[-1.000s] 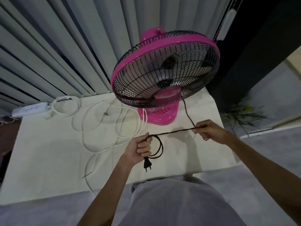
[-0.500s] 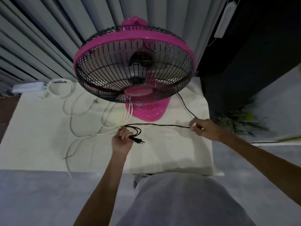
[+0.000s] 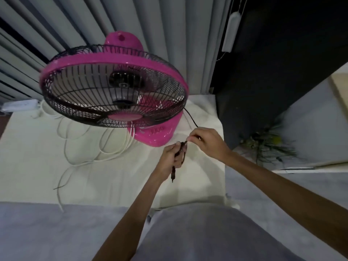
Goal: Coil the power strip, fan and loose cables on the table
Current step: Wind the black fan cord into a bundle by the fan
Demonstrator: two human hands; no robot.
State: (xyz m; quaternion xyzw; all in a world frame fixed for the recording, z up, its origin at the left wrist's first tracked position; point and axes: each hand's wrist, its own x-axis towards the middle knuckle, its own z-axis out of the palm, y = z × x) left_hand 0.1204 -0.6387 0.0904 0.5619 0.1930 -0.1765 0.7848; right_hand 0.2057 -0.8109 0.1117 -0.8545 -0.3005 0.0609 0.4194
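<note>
Head view shows it all from above. Both hands meet just in front of the pink plastic desk fan (image 3: 114,91) on the cream-covered desk (image 3: 28,166). Her or his left hand (image 3: 170,160) is closed around a small bundle of the fan's thin black cord (image 3: 190,117), the plug (image 3: 172,175) dangling below the fist. Touching that bundle, the right hand (image 3: 207,143) pinches the cord where it runs back behind the fan's base. I'd judge this coil as partly wound, with slack left. Loose white cables (image 3: 82,146) sprawl uncoiled to the left, and the white power strip (image 3: 18,106) sits at the far left edge, apparently untouched.
</note>
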